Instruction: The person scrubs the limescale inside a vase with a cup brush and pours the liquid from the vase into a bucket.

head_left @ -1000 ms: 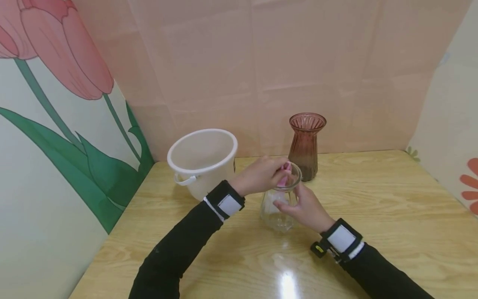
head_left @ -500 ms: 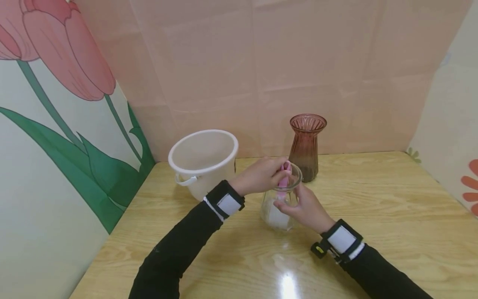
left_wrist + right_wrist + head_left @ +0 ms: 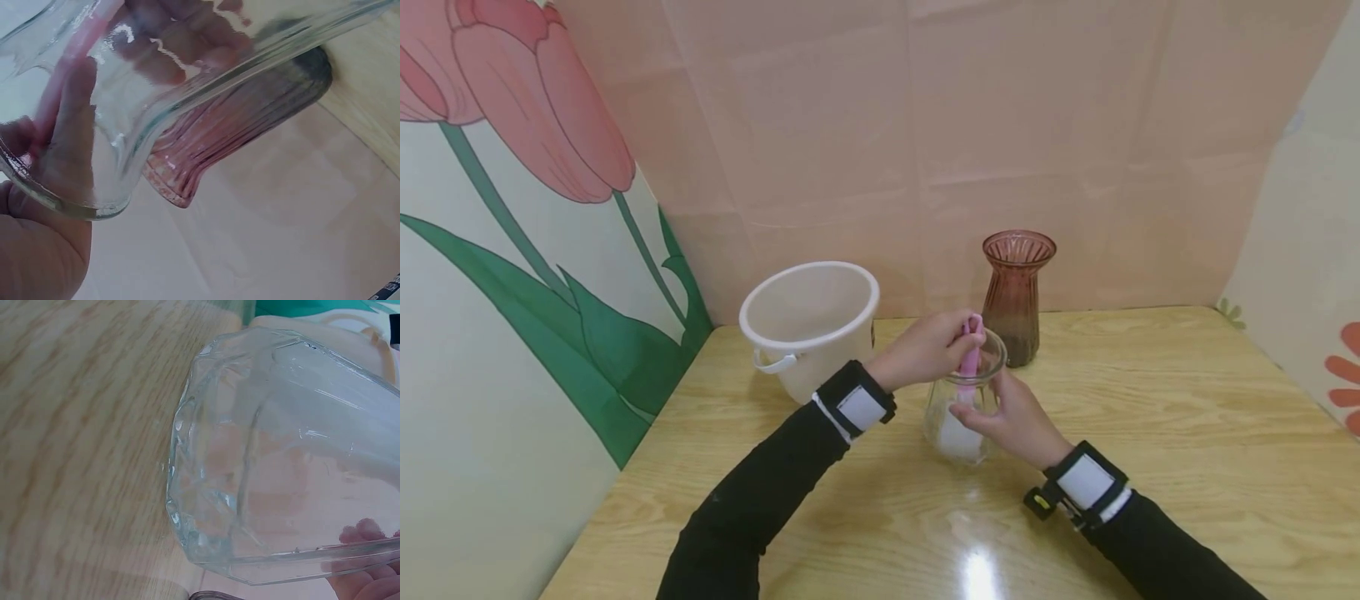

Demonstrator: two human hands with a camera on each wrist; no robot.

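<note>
A clear glass vase (image 3: 934, 417) stands on the table in front of me, its flared rim upward. Its neck sits in my right hand (image 3: 1024, 418), thumb on the near side and fingers round the right. My left hand (image 3: 919, 350) reaches over the rim and grips the pink handle (image 3: 971, 360) of a bottle brush. The brush's soft white head (image 3: 957, 435) is low inside the vase. Through the glass, the left wrist view shows my left thumb (image 3: 76, 119) along the handle. The faceted vase base (image 3: 206, 506) fills the middle of the right wrist view.
Just behind the clear vase stands a ribbed, reddish glass vase (image 3: 1017, 292). A white bucket (image 3: 842, 340) with its handle lowered is to the left. Pinkish sheeting (image 3: 1037, 117) backs the wooden table (image 3: 1172, 433), with painted walls at both sides.
My left hand and the pink handle have risen slightly, so more handle shows above the rim. The white head shows more plainly in the vase. My right hand keeps its place.
</note>
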